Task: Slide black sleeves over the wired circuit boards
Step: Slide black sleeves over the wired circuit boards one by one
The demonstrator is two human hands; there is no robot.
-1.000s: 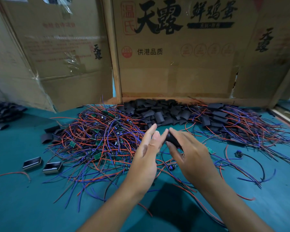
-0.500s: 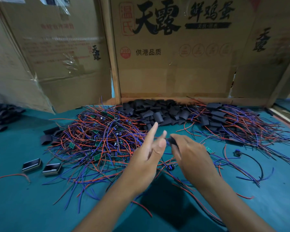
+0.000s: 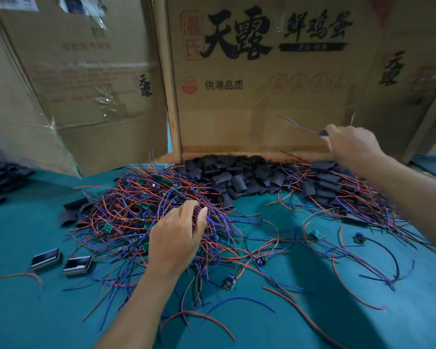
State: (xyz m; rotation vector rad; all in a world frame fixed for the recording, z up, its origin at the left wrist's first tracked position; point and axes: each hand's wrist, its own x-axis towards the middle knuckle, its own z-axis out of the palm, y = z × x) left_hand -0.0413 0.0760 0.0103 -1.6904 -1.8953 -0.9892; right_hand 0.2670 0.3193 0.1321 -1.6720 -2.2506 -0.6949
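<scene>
Nearest on the teal worktop (image 3: 35,311), loose red and blue wires (image 3: 237,302) trail toward the viewer, one ending in a small circuit board (image 3: 229,283). Two small dark rectangular cases (image 3: 61,262) lie side by side at the left. The left hand (image 3: 178,238) rests palm down on the tangled heap of wired circuit boards (image 3: 136,212), its fingers curled into the wires. Behind that heap a pile of flat black sleeves (image 3: 237,176) lies against the foot of the cardboard boxes (image 3: 262,96). To the right, sleeved boards with wires (image 3: 337,190) form a second pile. Above it the right hand (image 3: 350,144) is raised, fingers closed on a sleeved board (image 3: 324,133) whose blue wire sticks out leftward in the air.
</scene>
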